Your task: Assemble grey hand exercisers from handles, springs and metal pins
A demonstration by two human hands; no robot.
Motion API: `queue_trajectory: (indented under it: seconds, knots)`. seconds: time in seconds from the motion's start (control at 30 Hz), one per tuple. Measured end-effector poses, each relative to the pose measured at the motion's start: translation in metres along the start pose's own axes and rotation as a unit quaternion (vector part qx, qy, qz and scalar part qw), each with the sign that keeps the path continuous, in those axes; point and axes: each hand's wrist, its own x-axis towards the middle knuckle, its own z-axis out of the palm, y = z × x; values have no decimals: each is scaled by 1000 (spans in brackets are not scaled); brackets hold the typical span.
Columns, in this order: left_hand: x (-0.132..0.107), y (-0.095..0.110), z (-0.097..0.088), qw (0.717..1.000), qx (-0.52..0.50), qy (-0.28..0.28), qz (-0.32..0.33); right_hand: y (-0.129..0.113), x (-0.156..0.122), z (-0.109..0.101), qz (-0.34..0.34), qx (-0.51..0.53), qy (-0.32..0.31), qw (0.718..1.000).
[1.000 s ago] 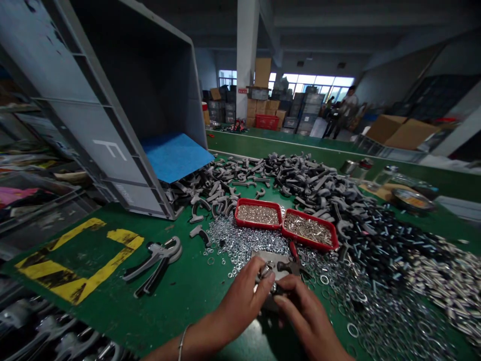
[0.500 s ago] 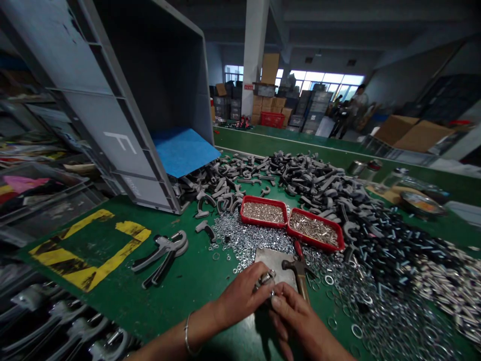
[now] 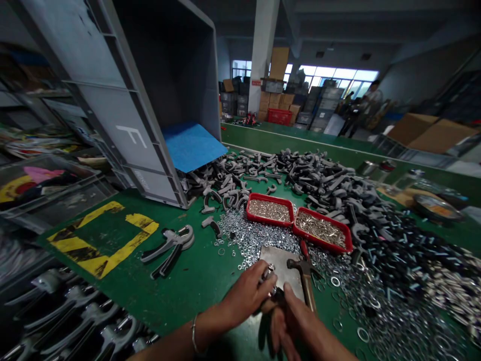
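My left hand (image 3: 246, 291) is closed around a shiny metal piece with a dark part (image 3: 268, 275), mostly hidden by the fingers. Right beside it is my right hand (image 3: 300, 321), thumb apart from loosely bent fingers; I make out nothing held in it. Under and beyond the hands lies a flat metal plate (image 3: 280, 260), and a hammer (image 3: 305, 276) with its head over the plate's right side. To the left rests a grey and black hand grip exerciser (image 3: 171, 248) with a coil spring.
Two red trays (image 3: 271, 220) of small metal pins stand past loose nuts (image 3: 251, 240). Grey handle parts (image 3: 323, 175) are heaped behind; metal rings (image 3: 398, 316) spread at right. A grey crate (image 3: 128, 135) on its side stands at left. A person (image 3: 370, 100) is far off.
My right hand's fingers have parted from the piece, and its thumb has spread. My left hand still holds the metal piece. The whole view has shifted slightly.
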Motion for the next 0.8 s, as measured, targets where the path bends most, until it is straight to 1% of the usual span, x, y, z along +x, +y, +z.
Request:
queue_trajectory:
  seconds: [0.03,0.07,0.1,0.13,0.17,0.2,0.27,0.3,0.33,0.37,0.4,0.43,0.47,0.5,0.53,0.57,0.6,0.63,0.67,0.7,0.73,0.77,0.8]
  knots:
    - [1,-1,0,999,-16,15,-34,0,-1,-5,-54,-80,71,993]
    - [1,-1,0,997,-33,26,-60,0,-3,-10,-109,-155,140,972]
    - [1,0,1,995,-48,32,-75,0,-4,-13,-155,-207,192,946]
    - [1,2,2,995,-58,33,-79,1,-5,-13,-180,-221,215,934]
    - [0,4,2,995,-60,30,-75,2,-6,-12,-184,-201,207,939]
    - [-1,6,1,996,-56,23,-61,4,-6,-9,-175,-162,180,954]
    - [-3,10,-1,999,-38,-4,-5,7,-6,0,-111,-50,74,990]
    - [-4,11,-3,999,-26,-25,29,8,-6,3,-69,3,22,997]
    - [-5,11,-4,997,-13,-48,58,8,-6,5,-33,37,-25,998]
    - [-5,11,-5,995,0,-63,72,9,-5,4,-14,44,-52,998]
    - [-5,10,-5,996,10,-66,66,8,-5,2,-16,27,-47,998]
    - [-5,8,-4,998,14,-55,40,8,-5,-1,-44,-20,-4,999]
    - [-4,7,-3,999,10,-33,6,8,-6,-4,-91,-90,65,990]
    - [-4,6,-2,1000,-3,-9,-26,7,-6,-6,-137,-156,126,970]
    - [-3,6,-1,999,-21,10,-43,7,-7,-7,-168,-192,167,952]
    - [-2,6,0,998,-37,17,-39,7,-8,-6,-175,-188,175,950]
    - [-2,7,0,999,-44,13,-12,7,-9,-4,-156,-151,146,965]
    - [-1,7,0,999,-38,-4,28,7,-10,-2,-116,-96,94,984]
    - [0,8,-1,997,-21,-29,70,7,-10,1,-72,-43,43,995]
    - [1,8,-2,994,3,-54,100,7,-11,2,-41,-15,10,999]
    - [1,7,-2,991,26,-71,108,6,-11,2,-35,-24,7,999]
    - [1,7,-2,992,39,-79,91,6,-11,0,-56,-64,38,996]
    - [1,6,0,995,40,-73,56,6,-11,-1,-96,-117,89,984]
